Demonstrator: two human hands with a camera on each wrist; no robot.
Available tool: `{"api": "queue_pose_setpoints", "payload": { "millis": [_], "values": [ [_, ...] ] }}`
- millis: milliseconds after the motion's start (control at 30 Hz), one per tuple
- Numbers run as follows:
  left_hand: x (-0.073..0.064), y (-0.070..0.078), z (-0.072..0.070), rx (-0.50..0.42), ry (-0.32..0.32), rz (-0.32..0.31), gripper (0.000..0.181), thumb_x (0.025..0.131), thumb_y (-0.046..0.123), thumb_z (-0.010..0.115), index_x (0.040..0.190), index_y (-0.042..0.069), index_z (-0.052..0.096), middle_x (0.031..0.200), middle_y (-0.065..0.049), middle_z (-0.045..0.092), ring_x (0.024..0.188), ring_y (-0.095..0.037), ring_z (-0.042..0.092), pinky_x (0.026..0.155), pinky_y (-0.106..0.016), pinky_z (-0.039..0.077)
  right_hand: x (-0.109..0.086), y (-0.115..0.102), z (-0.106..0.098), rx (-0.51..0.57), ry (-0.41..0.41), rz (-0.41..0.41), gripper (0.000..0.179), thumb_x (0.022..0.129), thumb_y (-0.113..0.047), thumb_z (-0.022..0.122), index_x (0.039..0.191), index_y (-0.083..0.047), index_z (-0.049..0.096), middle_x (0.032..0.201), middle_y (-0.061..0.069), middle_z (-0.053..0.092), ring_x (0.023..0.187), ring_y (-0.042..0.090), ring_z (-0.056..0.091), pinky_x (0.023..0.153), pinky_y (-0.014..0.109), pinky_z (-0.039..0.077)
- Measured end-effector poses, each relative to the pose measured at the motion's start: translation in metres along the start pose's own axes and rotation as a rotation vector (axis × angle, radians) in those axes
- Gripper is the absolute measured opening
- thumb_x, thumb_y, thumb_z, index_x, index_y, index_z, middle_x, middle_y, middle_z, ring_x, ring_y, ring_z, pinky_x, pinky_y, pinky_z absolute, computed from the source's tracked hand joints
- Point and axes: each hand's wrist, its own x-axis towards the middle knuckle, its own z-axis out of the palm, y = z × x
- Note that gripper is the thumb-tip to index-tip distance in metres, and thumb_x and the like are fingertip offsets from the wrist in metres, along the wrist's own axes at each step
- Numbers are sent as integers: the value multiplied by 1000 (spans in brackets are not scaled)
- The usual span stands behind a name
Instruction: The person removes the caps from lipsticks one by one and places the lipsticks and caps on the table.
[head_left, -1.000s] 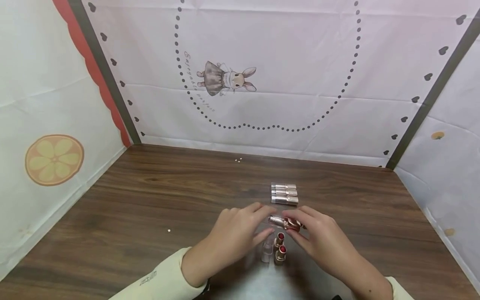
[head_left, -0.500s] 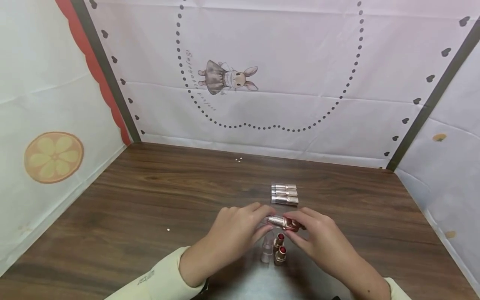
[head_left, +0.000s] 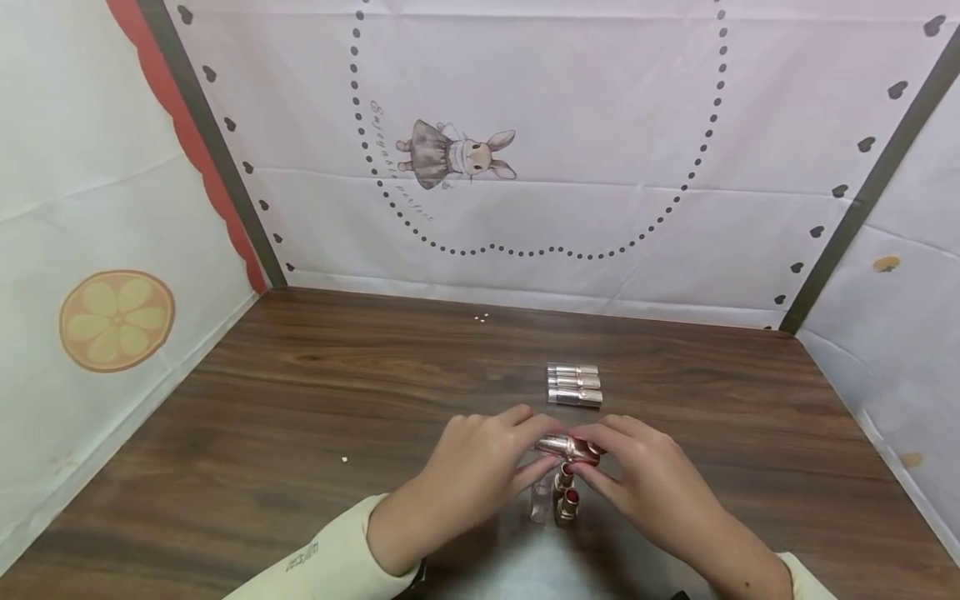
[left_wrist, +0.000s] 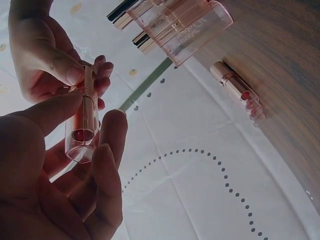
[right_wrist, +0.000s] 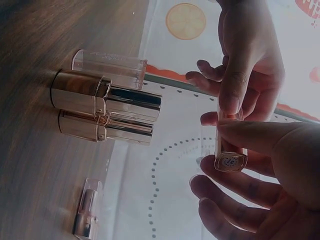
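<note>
Between both hands, a gold lipstick (head_left: 567, 449) is held level above the table. My left hand (head_left: 480, 454) pinches its clear cap (left_wrist: 80, 151), which surrounds the red tip in the left wrist view. My right hand (head_left: 648, 471) pinches the gold body near the base (right_wrist: 231, 161), thumb on one side and fingers on the other. Just below the hands, two uncapped lipsticks stand upright, a nearer one (head_left: 567, 505) and a farther one (head_left: 564, 477) partly hidden by the held lipstick. To their left a loose clear cap (head_left: 539, 502) stands upright.
Several capped lipsticks (head_left: 575, 397) lie side by side beyond the hands on the brown wood-grain table (head_left: 360, 375). A few white specks (head_left: 481, 317) lie near the back edge. Printed white cloth (head_left: 570, 125) walls enclose the back and sides.
My left hand has come slightly closer to the right, and less of the clear cap shows between the hands. The standing lipsticks and those lying behind stay put.
</note>
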Motion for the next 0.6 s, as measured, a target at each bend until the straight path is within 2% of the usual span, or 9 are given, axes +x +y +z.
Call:
{"api": "queue_pose_setpoints", "payload": {
  "millis": [200, 400, 600],
  "values": [
    [-1, 0, 0, 11, 11, -6, 26, 88, 43, 75, 109, 28, 71, 91, 12, 71, 56, -7, 63, 43, -23, 36, 0, 0, -1, -18, -10, 15, 28, 75, -17, 87, 100, -20, 75, 84, -14, 65, 75, -3, 52, 61, 18, 45],
    [0, -1, 1, 20, 16, -6, 26, 87, 43, 75, 108, 27, 71, 90, 12, 71, 56, -8, 64, 43, -23, 36, 0, 1, -2, -30, -15, 27, 29, 76, -18, 88, 102, -19, 76, 88, -12, 68, 76, -1, 58, 62, 20, 47],
    [1, -1, 1, 4, -6, -3, 25, 89, 43, 72, 108, 27, 71, 90, 12, 71, 56, -8, 64, 44, -24, 38, -1, 2, -2, -50, -19, 28, 29, 75, -21, 88, 102, -20, 76, 88, -11, 68, 75, 0, 59, 62, 21, 48]
  ]
}}
